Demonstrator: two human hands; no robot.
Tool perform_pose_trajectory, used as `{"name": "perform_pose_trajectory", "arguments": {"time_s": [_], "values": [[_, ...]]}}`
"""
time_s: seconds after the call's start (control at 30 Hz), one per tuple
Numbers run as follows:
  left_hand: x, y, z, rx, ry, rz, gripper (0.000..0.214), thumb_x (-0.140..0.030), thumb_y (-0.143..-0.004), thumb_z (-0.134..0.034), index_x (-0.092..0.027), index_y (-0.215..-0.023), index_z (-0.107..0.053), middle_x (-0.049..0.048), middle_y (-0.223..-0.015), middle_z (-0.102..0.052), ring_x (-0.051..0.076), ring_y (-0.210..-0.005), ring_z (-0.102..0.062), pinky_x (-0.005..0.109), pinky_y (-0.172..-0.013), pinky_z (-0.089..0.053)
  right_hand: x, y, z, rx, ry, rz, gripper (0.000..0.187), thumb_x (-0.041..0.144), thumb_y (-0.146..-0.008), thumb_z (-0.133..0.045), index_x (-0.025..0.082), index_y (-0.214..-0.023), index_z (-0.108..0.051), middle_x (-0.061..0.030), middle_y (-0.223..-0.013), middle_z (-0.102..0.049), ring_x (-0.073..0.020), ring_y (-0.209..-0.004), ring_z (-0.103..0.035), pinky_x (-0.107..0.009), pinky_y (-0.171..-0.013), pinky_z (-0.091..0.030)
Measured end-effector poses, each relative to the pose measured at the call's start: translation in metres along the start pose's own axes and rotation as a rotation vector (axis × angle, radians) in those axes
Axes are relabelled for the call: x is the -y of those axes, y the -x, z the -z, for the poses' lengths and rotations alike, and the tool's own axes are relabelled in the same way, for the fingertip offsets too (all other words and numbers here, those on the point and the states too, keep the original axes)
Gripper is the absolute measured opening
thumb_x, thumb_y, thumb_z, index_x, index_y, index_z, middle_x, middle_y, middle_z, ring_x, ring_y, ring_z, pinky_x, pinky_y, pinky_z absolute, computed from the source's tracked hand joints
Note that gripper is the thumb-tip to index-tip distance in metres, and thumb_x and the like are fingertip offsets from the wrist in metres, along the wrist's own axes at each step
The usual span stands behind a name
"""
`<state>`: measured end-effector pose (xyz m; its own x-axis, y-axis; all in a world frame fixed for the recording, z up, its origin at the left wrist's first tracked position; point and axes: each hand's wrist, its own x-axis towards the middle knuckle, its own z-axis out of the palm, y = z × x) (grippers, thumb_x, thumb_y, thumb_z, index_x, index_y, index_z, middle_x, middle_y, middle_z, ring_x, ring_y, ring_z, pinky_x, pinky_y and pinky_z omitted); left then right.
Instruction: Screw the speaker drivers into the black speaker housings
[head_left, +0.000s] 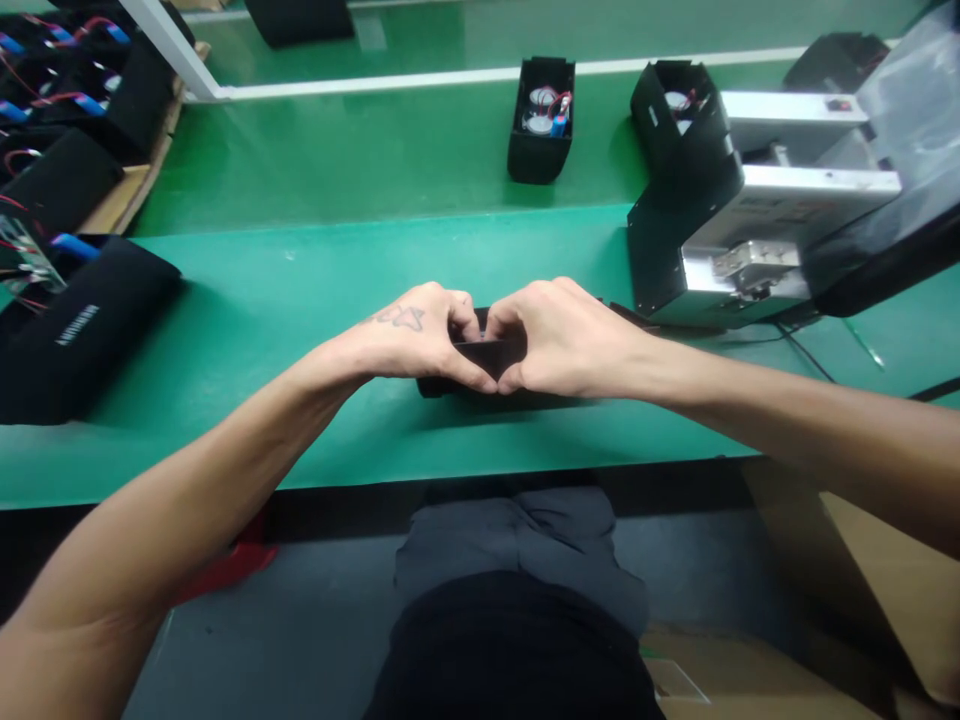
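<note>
Black is the colour of the box (491, 357) under the two hands, and it looks like hard plastic. It is on the green table (322, 280), close to the near edge. The left hand (420, 335) and the right hand (574, 340) hide most of it. Their thumbs point down and in, and the tips touch. The pointing fingers bend in at the top, with their tips close to each other, so the gap has a heart shape. The other fingers are hidden, so I can't tell if they pinch the box or just sit over it.

I think the box would feel stiff and not very heavy. Smooth sides might slip a bit. If it has wires inside, like the open box (541, 120) at the back, those could break, so hold it by the hard outside, one hand at each end.

Its long way seems to go from left to right, along the table edge. One end peeks out under the left hand. I can't tell which end is the front.
</note>
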<state>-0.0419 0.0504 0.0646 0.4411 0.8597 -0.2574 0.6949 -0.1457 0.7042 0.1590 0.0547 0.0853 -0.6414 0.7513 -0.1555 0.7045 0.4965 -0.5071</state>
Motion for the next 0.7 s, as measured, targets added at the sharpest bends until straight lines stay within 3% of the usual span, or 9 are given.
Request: {"name": "perform_pose_trajectory", "arguments": {"time_s": [0.27,0.4,0.5,0.7], "values": [[-0.003,-0.003,0.004,0.019,-0.033,0.038,0.048,-0.054,-0.054,-0.093,-0.018,-0.072,-0.066,-0.002,-0.08,-0.063,0.013,-0.07,-0.055,0.026,-0.057,-0.037,0.004,-0.014,0.012,0.132,-0.119,-0.095,0.019,0.021,-0.061,-0.088,0.017,-0.067,-0.07,0.0021,-0.058,-0.057,-0.0141,-0.058,-0.054,-0.029,-0.051,-0.033],[-0.002,-0.006,0.005,0.027,-0.007,0.064,0.047,-0.052,-0.054,-0.093,-0.019,-0.071,-0.065,-0.0031,-0.075,-0.062,0.011,-0.063,-0.052,0.026,-0.054,-0.034,0.001,-0.021,0.013,0.105,-0.238,-0.126,0.03,0.015,-0.049,-0.094,0.018,-0.06,-0.066,0.0038,-0.051,-0.05,-0.0133,-0.055,-0.051,-0.028,-0.048,-0.031],[-0.003,-0.007,0.007,0.041,0.015,0.057,0.045,-0.051,-0.054,-0.093,-0.019,-0.07,-0.065,-0.0033,-0.073,-0.062,0.011,-0.063,-0.053,0.026,-0.054,-0.033,-0.006,-0.027,0.012,0.059,-0.311,-0.061,0.034,0.015,-0.045,-0.096,0.018,-0.057,-0.064,0.0042,-0.049,-0.047,-0.014,-0.055,-0.05,-0.028,-0.048,-0.031],[-0.001,-0.009,0.008,0.05,0.022,0.035,0.043,-0.049,-0.056,-0.093,-0.018,-0.076,-0.07,-0.0024,-0.077,-0.064,0.014,-0.071,-0.058,0.028,-0.062,-0.041,-0.011,-0.023,0.007,0.096,-0.209,0.1,0.024,0.016,-0.057,-0.091,0.019,-0.058,-0.067,0.0037,-0.049,-0.05,-0.0137,-0.054,-0.049,-0.029,-0.051,-0.033]]}}
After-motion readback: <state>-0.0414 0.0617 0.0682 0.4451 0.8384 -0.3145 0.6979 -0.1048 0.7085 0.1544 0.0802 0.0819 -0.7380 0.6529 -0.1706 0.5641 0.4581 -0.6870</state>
